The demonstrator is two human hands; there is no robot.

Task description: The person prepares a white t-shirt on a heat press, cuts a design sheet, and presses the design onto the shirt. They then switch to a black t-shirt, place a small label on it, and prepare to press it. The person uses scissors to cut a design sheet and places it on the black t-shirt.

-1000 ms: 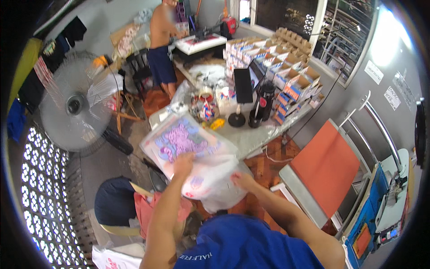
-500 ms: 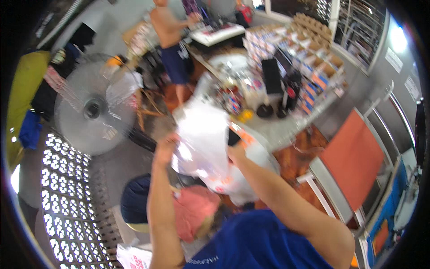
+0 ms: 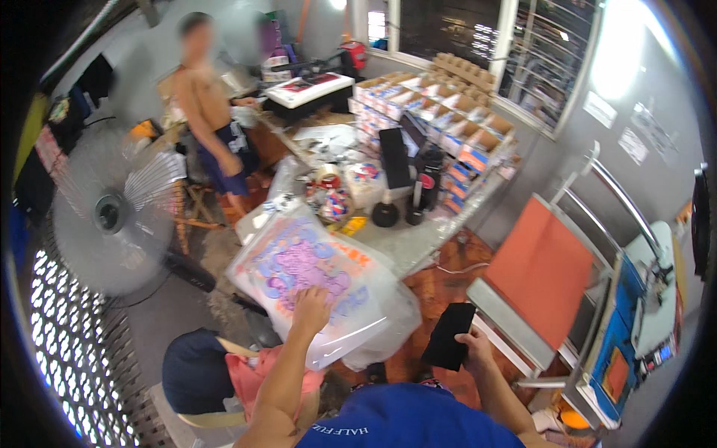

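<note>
A clear plastic sheet printed with a pink-purple picture [image 3: 302,265] lies over a large pale plastic bag [image 3: 399,302] with orange marks. My left hand [image 3: 312,308] rests on the printed sheet, its fingers stretched out and spread. Off to the right, apart from the sheet, my right hand [image 3: 475,348] grips a flat black rectangular piece [image 3: 449,336] by its edge. What that black piece is cannot be made out.
A heat press with an orange pad [image 3: 534,272] stands at right, a large fan [image 3: 112,213] at left. The table behind holds a black device on a stand [image 3: 394,158] and rows of open boxes [image 3: 448,112]. Another person [image 3: 205,112] stands at far left. Clothes [image 3: 202,373] cover a chair.
The plastic sheet, earlier lifted between both hands, now lies spread over the bag. My left hand has come down onto it. My right hand has moved down and right with the black piece.
</note>
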